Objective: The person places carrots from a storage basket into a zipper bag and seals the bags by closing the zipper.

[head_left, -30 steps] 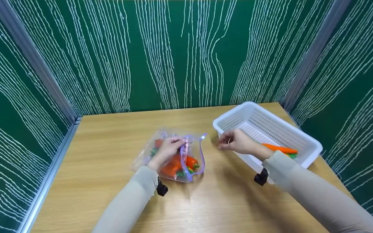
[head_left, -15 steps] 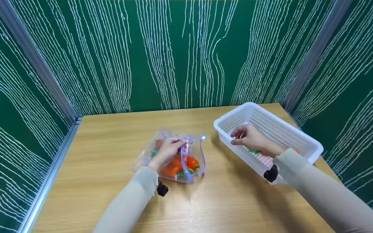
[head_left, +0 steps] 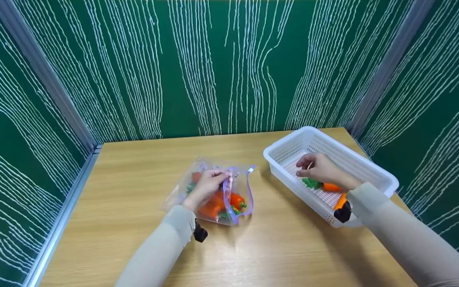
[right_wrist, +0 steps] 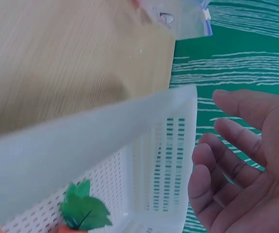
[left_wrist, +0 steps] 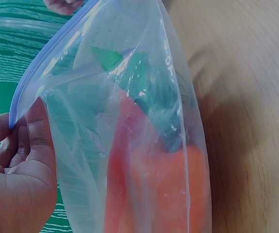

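Observation:
My left hand [head_left: 205,185] pinches the purple zip edge of a clear zip bag [left_wrist: 76,150], which lies on the wooden table with its mouth towards the right. Through the plastic show orange and red vegetables [head_left: 237,200] with green tops, partly covered by the hand. My right hand [head_left: 323,171] hovers over a white perforated basket [head_left: 299,194], fingers loosely bent and holding nothing. Inside the basket, below that hand, lie a carrot [head_left: 330,187] with green leaves [right_wrist: 83,208] and a yellow-orange piece [head_left: 339,201], partly hidden by the wrist.
The wooden table [head_left: 134,175] carries the bag at its middle and the basket at its right. Green panels [head_left: 189,79] with white wavy lines stand behind and on both sides, joined by grey metal posts [head_left: 50,71].
My right hand has moved right, from beside the basket's near rim to above its inside. The left hand keeps its pinch on the bag, which stays in place.

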`<state>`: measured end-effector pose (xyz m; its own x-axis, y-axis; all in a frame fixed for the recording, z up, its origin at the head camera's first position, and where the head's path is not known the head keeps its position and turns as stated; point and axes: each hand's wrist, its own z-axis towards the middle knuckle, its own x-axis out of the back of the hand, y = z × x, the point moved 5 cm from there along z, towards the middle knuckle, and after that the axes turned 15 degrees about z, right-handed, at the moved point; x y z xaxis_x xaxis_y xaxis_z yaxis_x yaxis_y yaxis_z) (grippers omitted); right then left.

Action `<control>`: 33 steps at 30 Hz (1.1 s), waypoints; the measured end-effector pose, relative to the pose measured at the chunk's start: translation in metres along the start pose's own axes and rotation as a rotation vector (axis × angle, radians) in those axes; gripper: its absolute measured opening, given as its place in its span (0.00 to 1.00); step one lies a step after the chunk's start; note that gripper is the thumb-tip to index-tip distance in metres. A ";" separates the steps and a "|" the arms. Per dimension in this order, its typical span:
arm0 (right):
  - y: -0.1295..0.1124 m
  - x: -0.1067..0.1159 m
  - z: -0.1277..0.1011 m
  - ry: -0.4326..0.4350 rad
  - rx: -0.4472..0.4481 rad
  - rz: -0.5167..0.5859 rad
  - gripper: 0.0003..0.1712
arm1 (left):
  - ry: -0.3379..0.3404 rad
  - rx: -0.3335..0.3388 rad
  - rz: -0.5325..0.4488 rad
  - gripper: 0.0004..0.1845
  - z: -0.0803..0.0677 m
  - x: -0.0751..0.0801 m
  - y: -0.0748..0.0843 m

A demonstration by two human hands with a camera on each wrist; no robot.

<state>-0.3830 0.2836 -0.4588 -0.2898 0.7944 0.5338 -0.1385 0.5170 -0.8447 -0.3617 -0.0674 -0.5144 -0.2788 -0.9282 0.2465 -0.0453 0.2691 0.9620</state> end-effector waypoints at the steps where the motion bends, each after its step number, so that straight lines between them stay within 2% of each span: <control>1: 0.002 0.002 0.000 0.002 0.001 -0.004 0.13 | -0.001 -0.001 -0.002 0.18 0.000 0.000 0.000; 9: 0.015 0.016 -0.003 0.008 -0.003 -0.036 0.15 | -0.001 0.017 0.016 0.17 -0.002 0.001 0.001; 15: 0.030 0.025 -0.002 -0.035 -0.038 -0.075 0.20 | -0.010 0.005 -0.011 0.17 -0.003 0.000 0.002; 20: 0.039 0.030 -0.003 -0.054 -0.068 -0.096 0.24 | -0.011 0.023 0.039 0.18 -0.005 0.002 0.002; 26: 0.047 0.036 -0.002 -0.090 -0.100 -0.145 0.27 | -0.012 0.034 0.045 0.17 -0.005 0.003 0.002; 33: 0.062 0.044 -0.008 -0.166 -0.152 -0.160 0.35 | -0.029 0.013 0.007 0.17 -0.006 0.002 0.003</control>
<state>-0.3971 0.3529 -0.4871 -0.4283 0.6420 0.6359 -0.0552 0.6839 -0.7275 -0.3565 -0.0695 -0.5100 -0.3073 -0.9182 0.2499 -0.0557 0.2795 0.9585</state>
